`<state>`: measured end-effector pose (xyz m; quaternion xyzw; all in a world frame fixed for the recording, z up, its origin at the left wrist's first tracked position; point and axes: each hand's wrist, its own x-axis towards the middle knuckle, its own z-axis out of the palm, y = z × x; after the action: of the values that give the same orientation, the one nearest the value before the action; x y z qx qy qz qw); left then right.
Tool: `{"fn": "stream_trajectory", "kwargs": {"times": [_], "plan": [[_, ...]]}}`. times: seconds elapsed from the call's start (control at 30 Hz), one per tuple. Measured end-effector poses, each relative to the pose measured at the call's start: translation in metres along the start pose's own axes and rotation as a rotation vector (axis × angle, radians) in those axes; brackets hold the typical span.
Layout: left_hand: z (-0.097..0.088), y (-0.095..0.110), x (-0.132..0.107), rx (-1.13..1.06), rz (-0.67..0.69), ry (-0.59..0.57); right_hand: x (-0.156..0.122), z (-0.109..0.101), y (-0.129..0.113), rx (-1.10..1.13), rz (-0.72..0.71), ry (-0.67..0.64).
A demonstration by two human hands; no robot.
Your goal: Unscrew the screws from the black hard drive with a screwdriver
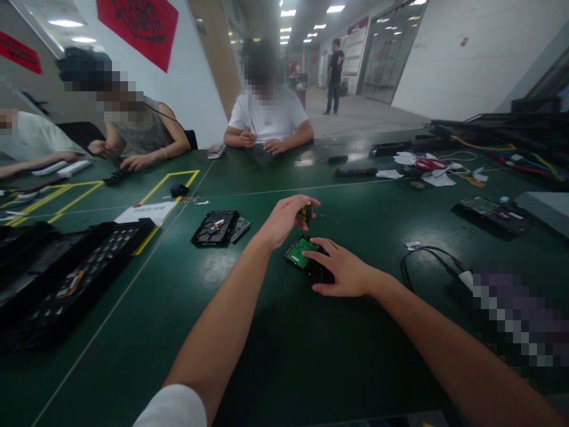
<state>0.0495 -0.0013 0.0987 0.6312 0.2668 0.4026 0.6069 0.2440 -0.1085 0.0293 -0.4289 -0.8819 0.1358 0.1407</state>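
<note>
The desk (275, 362) is viewed from the wearer's head, facing forward and down. The left hand (284, 220) and right hand (343, 268) are framed at close range, with the room (475, 59) shown farther off.

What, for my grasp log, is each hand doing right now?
Left hand: closed, holding a small yellow-and-black tool.
Right hand: open, fingers spread over the green-boarded drive, touching it.

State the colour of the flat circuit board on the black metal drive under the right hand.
Green: the circuit board shows best in the head view.
</note>
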Motion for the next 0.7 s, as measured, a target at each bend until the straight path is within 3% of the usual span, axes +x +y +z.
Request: {"fn": "stream_trajectory", "kwargs": {"times": [0.13, 0.4, 0.7], "plan": [[0.0009, -0.0013, 0.0009, -0.068, -0.012, 0.028, 0.0003, 0.0008, 0.0004, -0.005, 0.0, 0.003], [-0.0022, -0.0061, 0.0038, 0.109, 0.001, 0.204, 0.0008, 0.0003, -0.0004, 0.005, -0.009, 0.009], [0.0004, -0.0041, 0.0017, 0.048, 0.027, 0.036, 0.0003, 0.0003, 0.0, 0.003, 0.005, -0.002]]}}
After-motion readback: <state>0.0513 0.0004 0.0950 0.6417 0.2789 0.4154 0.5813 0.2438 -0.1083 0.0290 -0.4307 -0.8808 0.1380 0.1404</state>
